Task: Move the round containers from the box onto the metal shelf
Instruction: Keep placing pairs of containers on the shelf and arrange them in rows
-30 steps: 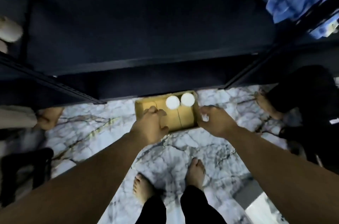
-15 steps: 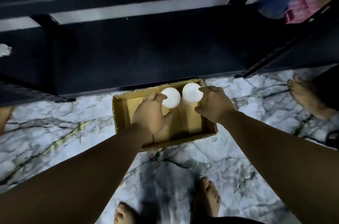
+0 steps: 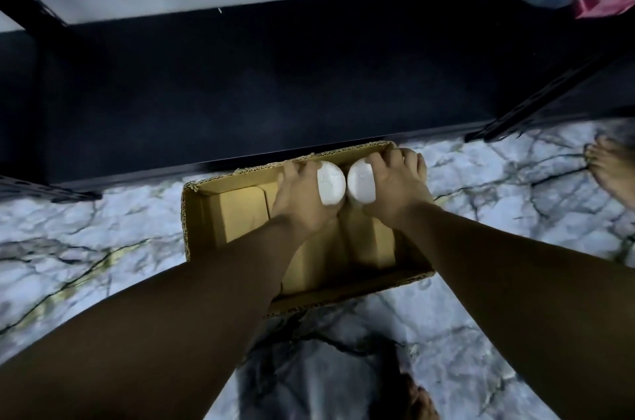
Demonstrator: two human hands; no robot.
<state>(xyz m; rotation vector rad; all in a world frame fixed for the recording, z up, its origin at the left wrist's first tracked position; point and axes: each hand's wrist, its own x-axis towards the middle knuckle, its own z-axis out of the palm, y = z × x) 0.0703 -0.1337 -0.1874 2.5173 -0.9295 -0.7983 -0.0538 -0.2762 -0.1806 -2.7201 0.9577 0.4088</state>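
Both hands have closed in since half a second ago, from resting at the lids to wrapping round them, and the view has drawn nearer to the box. Left hand [image 3: 302,196]: grip curled round the left round container [image 3: 331,186], fingers over its far side, thumb side hidden beneath. Right hand [image 3: 395,186]: grip curled round the right round container [image 3: 360,184] in the same manner. The two white containers lie touching or almost touching at the far end of the cardboard box [image 3: 206,223], close against its far wall; whether either has left the box floor cannot be told. The box stands on the marble floor [image 3: 86,230], its far edge just beside the front lip of the lowest board of the metal shelf [image 3: 275,83], which is dark and bare where visible. Another person's bare foot [image 3: 611,172] stands on the floor to the right, well apart.

Judged risks: lifting both at once, the containers may knock together and twist out of a one-handed hold; fingers wedged against the far wall may drag the light box along; a low lift may catch the shelf's front lip.
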